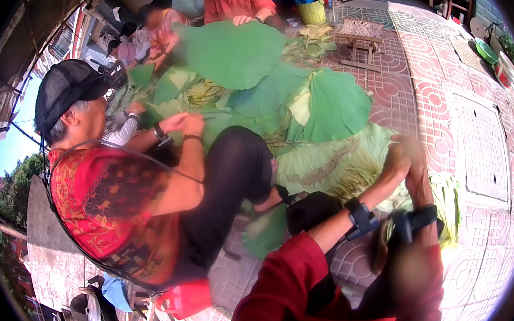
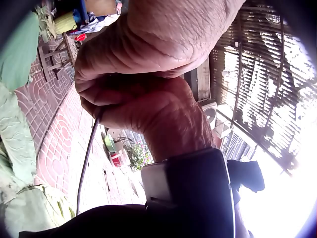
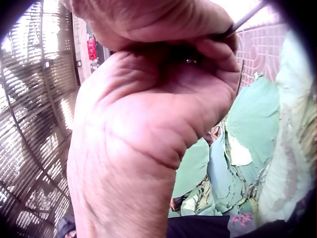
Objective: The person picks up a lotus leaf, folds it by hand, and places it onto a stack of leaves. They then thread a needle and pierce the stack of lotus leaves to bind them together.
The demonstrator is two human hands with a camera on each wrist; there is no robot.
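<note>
In the head view my left hand [image 1: 394, 159] and right hand [image 1: 413, 153] meet above the edge of a pile of pale lotus leaves [image 1: 329, 161]. Both have curled fingers pressed together around a thin dark cord [image 2: 88, 166], which runs out from between the fingertips. Seen from the left wrist, the left hand [image 2: 168, 37] lies over the right hand [image 2: 143, 111]. From the right wrist, the right hand [image 3: 158, 22] is on top and the left hand [image 3: 158, 104] below. A small glint shows in the shadow between them; what makes it is hidden.
A person [image 1: 126, 189] in a patterned red shirt and cap sits close at my left, handling leaves. Another person [image 1: 239, 5] in red holds a broad green leaf [image 1: 230, 54] at the back. A low wooden stool [image 1: 359, 38] and yellow bin [image 1: 312, 12] stand beyond the leaf heap.
</note>
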